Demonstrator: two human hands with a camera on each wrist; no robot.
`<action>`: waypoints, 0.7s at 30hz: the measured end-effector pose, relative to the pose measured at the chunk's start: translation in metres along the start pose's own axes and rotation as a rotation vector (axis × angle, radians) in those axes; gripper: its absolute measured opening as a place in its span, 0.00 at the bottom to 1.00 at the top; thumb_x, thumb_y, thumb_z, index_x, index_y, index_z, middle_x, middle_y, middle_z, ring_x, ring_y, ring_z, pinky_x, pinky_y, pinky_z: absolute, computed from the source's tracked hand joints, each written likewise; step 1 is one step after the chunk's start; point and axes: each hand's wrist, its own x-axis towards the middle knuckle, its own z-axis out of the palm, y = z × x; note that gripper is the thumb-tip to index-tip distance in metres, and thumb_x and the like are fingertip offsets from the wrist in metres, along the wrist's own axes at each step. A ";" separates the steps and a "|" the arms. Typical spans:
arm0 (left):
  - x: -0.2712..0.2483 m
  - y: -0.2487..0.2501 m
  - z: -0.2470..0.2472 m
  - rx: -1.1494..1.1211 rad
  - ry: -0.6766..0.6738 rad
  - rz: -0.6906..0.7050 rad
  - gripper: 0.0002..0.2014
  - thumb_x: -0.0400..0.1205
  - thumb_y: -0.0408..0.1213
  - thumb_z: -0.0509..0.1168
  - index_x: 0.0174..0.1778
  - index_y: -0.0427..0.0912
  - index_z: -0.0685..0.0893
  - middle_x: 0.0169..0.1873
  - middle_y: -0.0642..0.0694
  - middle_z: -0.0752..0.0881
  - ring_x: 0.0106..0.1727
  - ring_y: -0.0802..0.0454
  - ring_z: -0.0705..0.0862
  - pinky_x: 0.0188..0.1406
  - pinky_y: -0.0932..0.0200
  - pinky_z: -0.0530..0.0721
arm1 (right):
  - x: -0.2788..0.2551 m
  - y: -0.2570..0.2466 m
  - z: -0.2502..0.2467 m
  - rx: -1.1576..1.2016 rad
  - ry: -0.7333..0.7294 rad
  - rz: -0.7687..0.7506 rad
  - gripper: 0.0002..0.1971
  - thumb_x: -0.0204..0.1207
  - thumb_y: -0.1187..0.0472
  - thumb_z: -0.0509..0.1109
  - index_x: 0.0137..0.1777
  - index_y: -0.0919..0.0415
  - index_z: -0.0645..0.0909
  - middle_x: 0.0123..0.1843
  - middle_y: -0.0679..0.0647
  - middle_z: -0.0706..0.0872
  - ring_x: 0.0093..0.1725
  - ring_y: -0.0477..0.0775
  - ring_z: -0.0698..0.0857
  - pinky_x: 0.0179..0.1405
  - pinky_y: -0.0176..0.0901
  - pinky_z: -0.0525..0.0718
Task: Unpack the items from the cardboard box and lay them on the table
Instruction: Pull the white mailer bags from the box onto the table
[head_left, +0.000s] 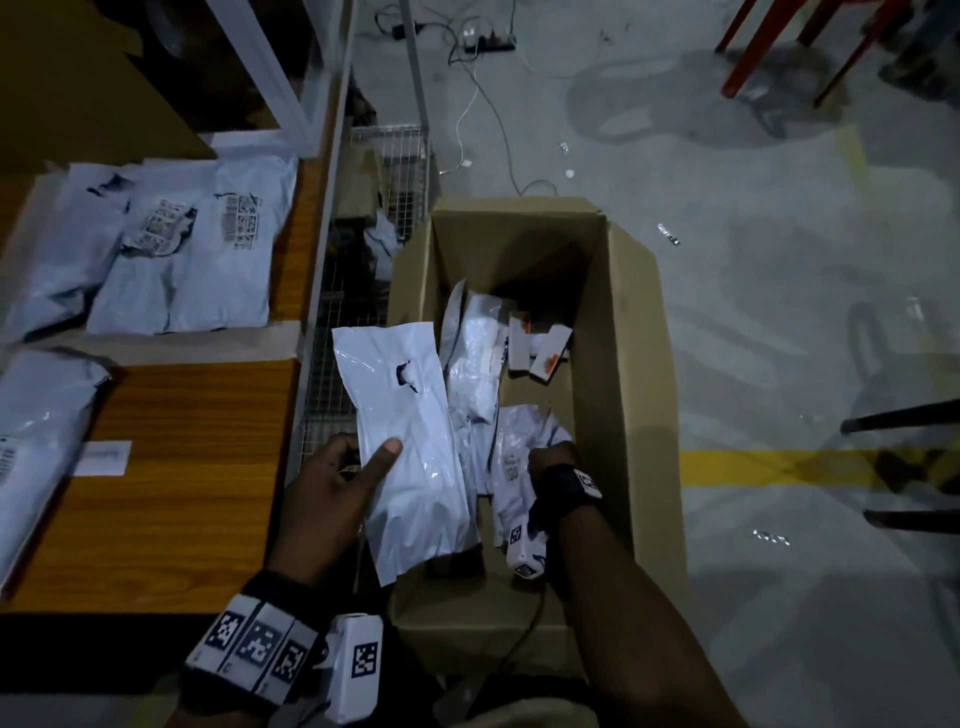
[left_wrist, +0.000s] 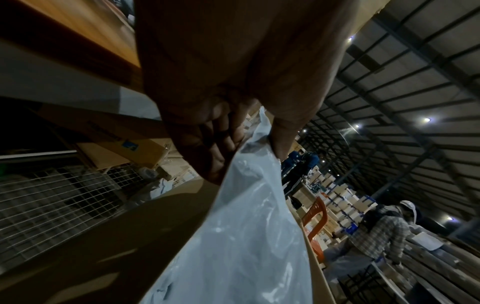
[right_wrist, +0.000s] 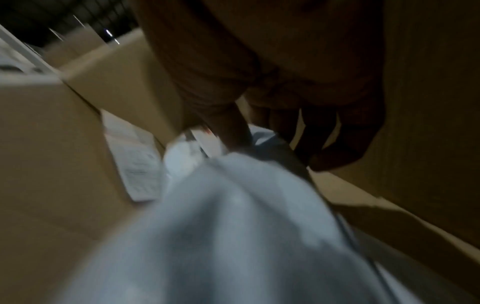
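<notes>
An open cardboard box (head_left: 631, 364) stands on the floor beside the wooden table (head_left: 182, 467). My left hand (head_left: 337, 483) grips a white plastic mailer (head_left: 410, 441) over the box's left wall, thumb on its top face; the left wrist view shows the same mailer (left_wrist: 246, 226) pinched between thumb and fingers. My right hand (head_left: 553, 462) is down inside the box, holding a second white mailer (head_left: 519, 457); the right wrist view is blurred but shows fingers (right_wrist: 233, 133) pinching that mailer (right_wrist: 233, 216). More mailers (head_left: 472, 364) and small white-and-orange boxes (head_left: 540, 345) lie inside.
Several white mailers (head_left: 182, 244) lie on the table's far part, another (head_left: 36, 441) at its left edge, with a paper slip (head_left: 101, 457) nearby. A wire-mesh cage (head_left: 353, 291) sits between table and box. Cables (head_left: 467, 78) and red chair legs (head_left: 779, 47) occupy the floor beyond.
</notes>
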 end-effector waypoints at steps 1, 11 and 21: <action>0.000 0.003 -0.001 -0.003 -0.005 0.011 0.12 0.79 0.53 0.71 0.48 0.49 0.88 0.42 0.49 0.92 0.47 0.48 0.90 0.49 0.45 0.87 | -0.001 -0.001 -0.004 -0.010 0.006 -0.061 0.18 0.82 0.58 0.67 0.68 0.66 0.82 0.68 0.63 0.85 0.66 0.64 0.84 0.54 0.44 0.85; -0.012 0.036 -0.046 -0.256 -0.006 0.052 0.13 0.77 0.49 0.72 0.54 0.49 0.89 0.48 0.47 0.93 0.50 0.42 0.92 0.55 0.33 0.88 | -0.139 -0.053 -0.080 0.172 0.485 -0.914 0.21 0.72 0.77 0.63 0.48 0.53 0.91 0.63 0.58 0.82 0.66 0.52 0.82 0.58 0.38 0.79; -0.009 0.051 -0.155 -0.395 -0.087 0.214 0.13 0.82 0.43 0.69 0.60 0.45 0.88 0.51 0.50 0.93 0.53 0.50 0.92 0.48 0.51 0.91 | -0.266 -0.133 -0.049 0.007 0.553 -1.400 0.13 0.76 0.74 0.66 0.52 0.65 0.91 0.82 0.69 0.69 0.80 0.58 0.72 0.72 0.26 0.66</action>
